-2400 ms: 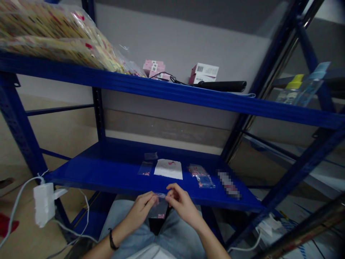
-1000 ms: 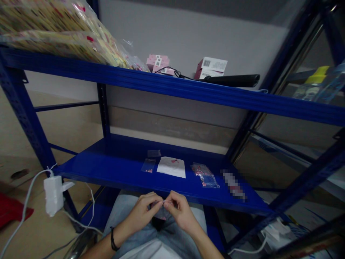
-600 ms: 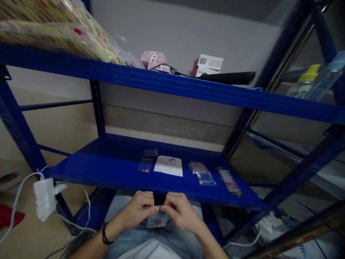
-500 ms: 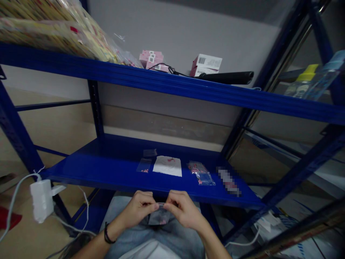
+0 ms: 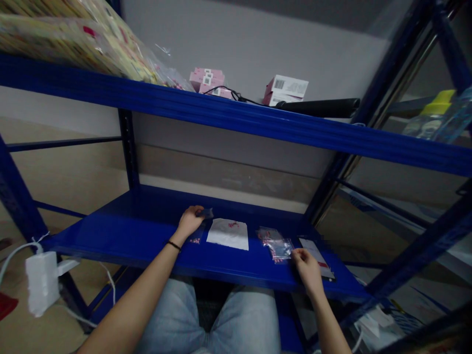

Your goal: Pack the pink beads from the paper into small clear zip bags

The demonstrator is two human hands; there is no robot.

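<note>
In the lower centre of the frame, jean-clad legs are seen under the front edge of a blue shelf. At lower left, a white power strip is hung beside the shelf post.

The right hand is held low over the right part of the shelf, its fingers drawn narrow at the corner of the overlapped clear bags of pink pieces; whether the corner is gripped cannot be told. Just beyond its outer side, a white-and-red card is partly covered.

In the middle, a white paper sheet is laid flat, with pink pieces on it. To its left, a small bag of pink pieces is partly hidden by the left hand, by which a small clear bag is pinched.

Overhead, the frame is crossed by the upper shelf. On it are borne plastic-wrapped yellow packets at upper left, pink boxes, white-and-pink boxes and a black tube. A yellow-capped bottle is seen at upper right.
</note>
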